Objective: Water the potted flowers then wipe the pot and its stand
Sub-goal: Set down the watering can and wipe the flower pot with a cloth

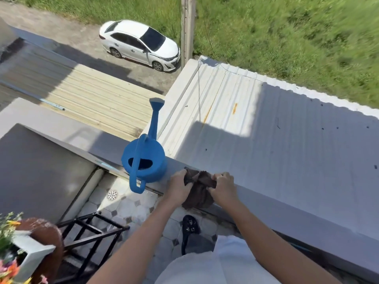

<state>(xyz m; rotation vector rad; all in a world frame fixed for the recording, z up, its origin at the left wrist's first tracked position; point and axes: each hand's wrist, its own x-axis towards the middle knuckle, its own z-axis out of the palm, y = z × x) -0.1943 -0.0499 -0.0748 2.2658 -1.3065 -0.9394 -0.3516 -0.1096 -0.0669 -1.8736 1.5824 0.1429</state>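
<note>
Both hands on the dark brown cloth (200,186) draped over the balcony ledge (266,198), roughly 6 o'clock of frame centre. Left hand (180,186) pinches the cloth's left edge, fingers curled around a fold; right hand (222,188) grips the right side, fingers clenched on the fabric. Looks like picking up or bunching the cloth, so the step in hand is probably the switch from watering to wiping; can't confirm the watering got done from this view. Blue watering can (143,160) stands upright on the same ledge just beside the left hand at 9 o'clock of the cloth, spout pointing out to 12 o'clock, nobody holding it. Potted flowers (9,253) sit far off at 8 o'clock in the bottom-left corner, white square pot (33,254) with a brown rounded pot (46,234) right behind it. Black metal stand (92,234) is just to the right of them, on the tiled floor (127,203); whether the pot rests on it can't be told. Next move calls for lifting the cloth clear of the ledge, turning toward 8 o'clock, and bringing it down to the pot wall. Risk: knocking the can while pulling the cloth.
</note>
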